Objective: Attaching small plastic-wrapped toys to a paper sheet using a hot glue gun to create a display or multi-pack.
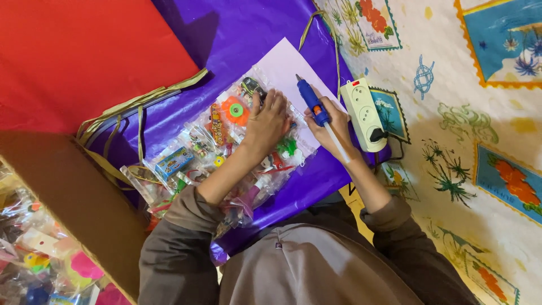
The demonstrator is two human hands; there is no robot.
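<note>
Sitting on the floor, a person works over a shiny purple sheet (248, 34) that lies flat under both hands. A big red sheet (79, 51) lies at the far left, next to the purple one. On the right, the floor is covered by a pale cloth (451, 85) with pictures of flowers, plants and blue squares.

The left hand (266, 123) lies flat with its fingers spread a little, pressing down on a pile of clear toy packets (226, 152). The packets sit in the middle of the purple sheet. There are too many to count, and they overlap. Small bright toys show inside them, and one is a round orange toy (235, 110).

The right hand (333, 127) is wrapped around one blue glue gun (313, 103). A white glue stick (337, 144) pokes out of its back end. The tip of the gun points away from the person and rests over one sheet of pale paper (282, 65), which lies under the far end of the packets.

One white power strip (366, 113) lies just right of the glue gun, with one black plug in it.

One brown cardboard box (73, 197) stands at the near left. More bright toys in clear bags (34, 260) sit inside it. Thin greenish-tan straps (135, 107) curl on the purple sheet between the box and the packets.
</note>
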